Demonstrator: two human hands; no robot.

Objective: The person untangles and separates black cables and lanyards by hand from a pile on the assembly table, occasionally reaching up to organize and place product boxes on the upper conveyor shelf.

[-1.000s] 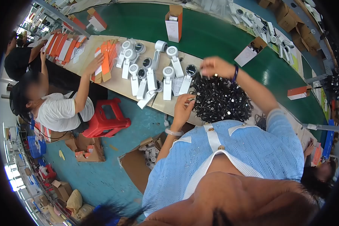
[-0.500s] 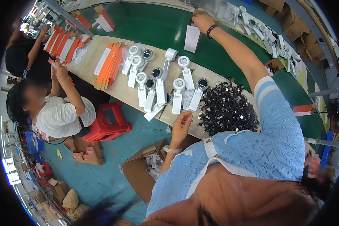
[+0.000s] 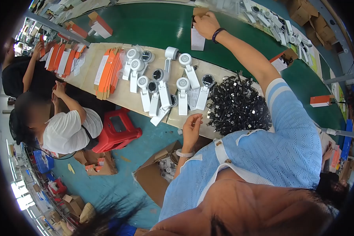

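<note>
On the green belt, my right hand [image 3: 207, 26], with a dark band at the wrist, is closed at the open top of a narrow upright box [image 3: 198, 41]. Its fingertips are partly hidden at the box's opening. My left hand [image 3: 192, 124], with a pale bangle, hangs by the near table edge, fingers loosely curled and apart, nothing visible in them. It is near a heap of black cables [image 3: 240, 106] and several white handheld fans [image 3: 183, 97] lying on the table. Left of the fans lies a stack of orange-and-white flat boxes [image 3: 107, 72].
Two people sit at the left by the table [image 3: 84, 76], one near a red stool [image 3: 116, 129]. A cardboard box [image 3: 151, 179] of white parts stands on the floor below. More fans [image 3: 277, 25] and orange boxes [image 3: 321, 101] are across and along the belt.
The view has shifted slightly. My right hand has moved a little left and down over the box's top. An open orange box has moved left along the belt. My left hand keeps its loose curl.
</note>
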